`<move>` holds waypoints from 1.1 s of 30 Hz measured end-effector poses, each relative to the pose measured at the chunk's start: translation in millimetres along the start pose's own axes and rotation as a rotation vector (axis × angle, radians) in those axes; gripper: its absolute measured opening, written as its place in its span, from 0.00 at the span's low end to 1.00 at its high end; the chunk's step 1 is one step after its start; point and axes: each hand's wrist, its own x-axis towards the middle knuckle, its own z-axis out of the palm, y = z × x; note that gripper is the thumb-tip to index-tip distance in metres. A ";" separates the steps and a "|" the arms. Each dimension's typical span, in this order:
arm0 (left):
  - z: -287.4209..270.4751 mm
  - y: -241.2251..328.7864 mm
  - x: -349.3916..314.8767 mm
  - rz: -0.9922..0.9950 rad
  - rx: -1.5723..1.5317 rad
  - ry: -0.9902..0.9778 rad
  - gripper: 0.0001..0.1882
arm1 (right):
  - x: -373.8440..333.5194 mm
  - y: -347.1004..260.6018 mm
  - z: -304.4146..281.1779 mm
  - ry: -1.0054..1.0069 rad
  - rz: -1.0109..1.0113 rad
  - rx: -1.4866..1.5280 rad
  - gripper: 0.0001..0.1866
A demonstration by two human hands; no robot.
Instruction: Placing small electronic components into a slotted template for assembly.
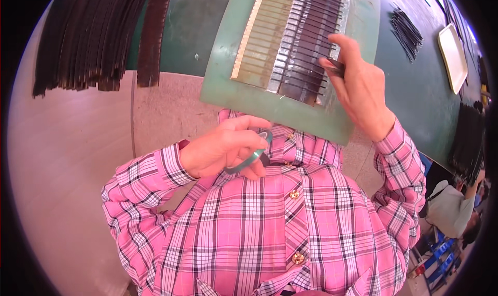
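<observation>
Left hand [220, 145] grips green tape roll [258, 154]; right hand [363, 86] pinches dark tool [337, 67] — dark rods [307, 44] line upper-centre board [218, 88]; loose bundle [406, 34], upper right, apparently unplaced.

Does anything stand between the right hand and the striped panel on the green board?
Nothing visible does. The right hand, holding a small dark object, is at the right edge of the striped panel. The left hand, with a green roll, is below the green board in the picture, well clear.
</observation>
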 end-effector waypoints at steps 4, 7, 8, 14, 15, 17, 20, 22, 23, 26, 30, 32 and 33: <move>-6.6 -4.8 8.9 0.019 -0.055 -0.047 0.25 | -11.5 -9.3 20.6 0.138 -0.126 -0.123 0.24; -7.9 -2.0 14.9 0.075 -0.085 -0.014 0.20 | -24.1 -16.8 25.9 0.063 -0.185 -0.132 0.22; -8.4 0.5 17.0 0.076 -0.096 -0.016 0.20 | -24.6 -17.5 23.6 0.002 -0.239 -0.201 0.20; -7.1 0.8 24.7 0.044 -0.158 0.022 0.14 | -20.1 -30.3 30.7 0.049 -0.368 -0.166 0.17; -5.8 1.0 24.9 0.047 -0.158 0.021 0.13 | -19.2 -31.9 30.6 0.048 -0.368 -0.167 0.17; -6.5 0.3 24.2 0.051 -0.159 0.018 0.13 | -17.8 -34.5 30.2 0.008 -0.403 -0.122 0.17; -8.2 -1.1 25.0 0.058 -0.164 -0.003 0.12 | -20.4 -30.4 27.6 -0.077 -0.389 -0.091 0.16; -5.0 0.3 21.9 0.098 -0.161 0.050 0.11 | -19.9 -23.3 23.8 -0.020 -0.362 0.006 0.16; -3.9 2.0 20.4 0.097 -0.164 0.051 0.11 | -19.3 -20.3 21.8 0.038 -0.330 0.103 0.15; 3.6 8.5 13.3 0.223 -0.036 -0.007 0.10 | -21.9 -19.7 4.6 -0.111 0.039 0.578 0.13; 18.6 17.8 14.9 0.319 0.026 -0.046 0.08 | -15.4 -14.9 -11.1 -0.372 0.365 1.188 0.10; 21.3 19.9 17.1 0.324 0.030 -0.064 0.07 | -13.4 -11.3 -17.9 -0.461 0.465 1.454 0.06; 22.4 19.5 18.3 0.317 0.039 -0.062 0.08 | -13.9 -11.4 -19.2 -0.453 0.465 1.452 0.06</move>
